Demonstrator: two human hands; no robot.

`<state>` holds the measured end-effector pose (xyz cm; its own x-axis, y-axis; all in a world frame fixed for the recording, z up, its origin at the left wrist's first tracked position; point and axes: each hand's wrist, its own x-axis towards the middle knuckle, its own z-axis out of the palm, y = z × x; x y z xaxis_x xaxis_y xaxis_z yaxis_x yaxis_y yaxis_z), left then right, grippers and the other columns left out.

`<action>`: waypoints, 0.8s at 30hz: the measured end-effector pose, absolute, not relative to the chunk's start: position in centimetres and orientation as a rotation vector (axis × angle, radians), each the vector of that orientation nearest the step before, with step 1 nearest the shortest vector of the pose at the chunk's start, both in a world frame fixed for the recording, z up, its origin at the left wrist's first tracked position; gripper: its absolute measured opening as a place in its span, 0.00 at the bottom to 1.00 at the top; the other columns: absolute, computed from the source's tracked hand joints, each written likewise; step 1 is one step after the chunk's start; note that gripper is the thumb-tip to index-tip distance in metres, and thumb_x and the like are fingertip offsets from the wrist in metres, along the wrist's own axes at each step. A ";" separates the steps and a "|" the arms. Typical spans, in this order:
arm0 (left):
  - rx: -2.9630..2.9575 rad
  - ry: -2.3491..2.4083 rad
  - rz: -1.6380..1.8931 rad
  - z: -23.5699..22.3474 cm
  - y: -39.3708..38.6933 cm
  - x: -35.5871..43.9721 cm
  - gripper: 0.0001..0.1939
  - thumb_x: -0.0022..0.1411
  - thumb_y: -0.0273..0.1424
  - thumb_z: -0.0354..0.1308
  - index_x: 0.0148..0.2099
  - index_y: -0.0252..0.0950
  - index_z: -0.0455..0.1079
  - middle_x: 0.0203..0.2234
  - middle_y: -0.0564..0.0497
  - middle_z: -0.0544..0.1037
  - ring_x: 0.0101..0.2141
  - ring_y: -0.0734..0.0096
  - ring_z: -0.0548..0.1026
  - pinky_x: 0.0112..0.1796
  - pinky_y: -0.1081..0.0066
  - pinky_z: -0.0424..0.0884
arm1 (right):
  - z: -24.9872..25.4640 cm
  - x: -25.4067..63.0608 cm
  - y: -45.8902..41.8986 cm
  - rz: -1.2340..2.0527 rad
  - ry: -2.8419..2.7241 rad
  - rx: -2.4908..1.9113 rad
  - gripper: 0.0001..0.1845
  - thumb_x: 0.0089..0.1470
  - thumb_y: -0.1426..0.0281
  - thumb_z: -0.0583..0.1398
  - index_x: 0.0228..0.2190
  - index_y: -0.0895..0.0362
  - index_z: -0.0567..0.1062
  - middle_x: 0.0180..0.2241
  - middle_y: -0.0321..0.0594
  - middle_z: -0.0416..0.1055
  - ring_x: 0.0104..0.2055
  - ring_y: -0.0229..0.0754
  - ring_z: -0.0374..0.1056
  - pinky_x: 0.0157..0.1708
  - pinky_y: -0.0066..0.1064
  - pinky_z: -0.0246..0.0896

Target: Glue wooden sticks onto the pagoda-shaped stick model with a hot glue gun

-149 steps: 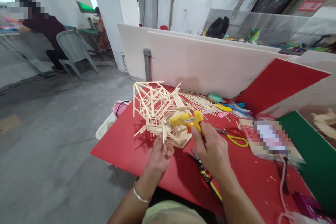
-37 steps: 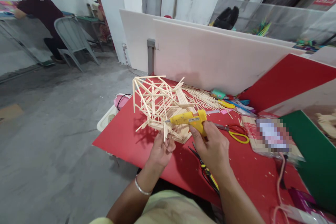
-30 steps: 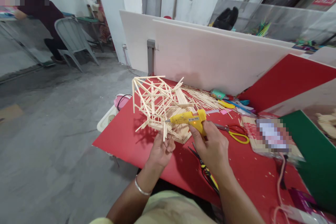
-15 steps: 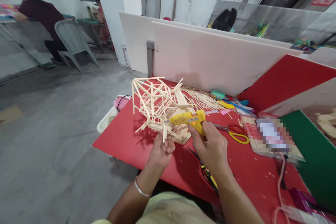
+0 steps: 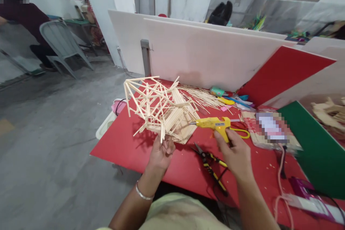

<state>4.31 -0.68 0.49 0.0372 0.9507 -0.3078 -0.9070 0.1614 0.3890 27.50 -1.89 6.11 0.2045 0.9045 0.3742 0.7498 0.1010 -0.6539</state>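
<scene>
My left hand grips the lower front of a model built from thin wooden sticks, with its fingers partly hidden beneath it. The lattice part of the model juts out to the left, and a flatter stick panel lies at its right. In my right hand is a yellow hot glue gun, its nozzle pointing left and apart from the sticks. Black-and-yellow pliers lie on the red table between my forearms. Yellow-handled scissors rest behind my right hand.
Loose wooden sticks lie along the back of the red table, beside a green roll. White boards stand behind. At right are a phone on a bag of sticks, a cable and a green board. A person sits far left.
My right hand has drawn the glue gun away to the right, off the front stick joint. The pliers now show fully. My left hand still holds the model; the view has shifted slightly.
</scene>
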 end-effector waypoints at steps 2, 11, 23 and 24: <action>0.110 0.535 1.438 0.6 -0.6 4.5 0.19 0.52 0.40 0.74 0.32 0.35 0.69 0.21 0.59 0.73 0.13 0.85 0.59 0.17 0.77 0.53 | 5.2 30.5 -3.0 0.276 -1.458 -1.852 0.25 0.57 0.45 0.58 0.34 0.55 0.76 0.26 0.35 0.72 0.27 0.39 0.65 0.30 0.29 0.59; 0.163 0.581 1.447 0.5 -0.3 6.3 0.23 0.46 0.40 0.77 0.29 0.35 0.65 0.18 0.60 0.71 0.13 0.84 0.61 0.16 0.79 0.55 | -2.4 41.0 -4.3 0.351 -1.228 -2.324 0.40 0.49 0.38 0.56 0.45 0.59 0.81 0.38 0.52 0.81 0.40 0.57 0.75 0.37 0.41 0.64; 0.354 0.776 1.567 -0.7 3.1 7.0 0.22 0.47 0.44 0.75 0.30 0.34 0.69 0.17 0.57 0.72 0.15 0.81 0.67 0.17 0.79 0.57 | -5.4 38.7 -0.7 -0.180 -1.638 -2.261 0.31 0.61 0.49 0.52 0.41 0.61 0.81 0.40 0.58 0.77 0.41 0.55 0.72 0.38 0.43 0.65; 0.374 0.795 1.566 -0.7 3.4 7.1 0.22 0.47 0.44 0.75 0.30 0.34 0.69 0.18 0.57 0.72 0.15 0.81 0.67 0.17 0.79 0.57 | -4.6 37.8 -0.9 -0.236 -1.641 -2.181 0.29 0.61 0.50 0.52 0.44 0.60 0.81 0.42 0.58 0.77 0.42 0.54 0.72 0.40 0.44 0.66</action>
<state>7.13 3.42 -0.74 -0.1695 0.9629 -0.2098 -0.7376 0.0172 0.6750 37.83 -0.86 -4.57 0.2971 0.8820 0.3658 0.9493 -0.2317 -0.2125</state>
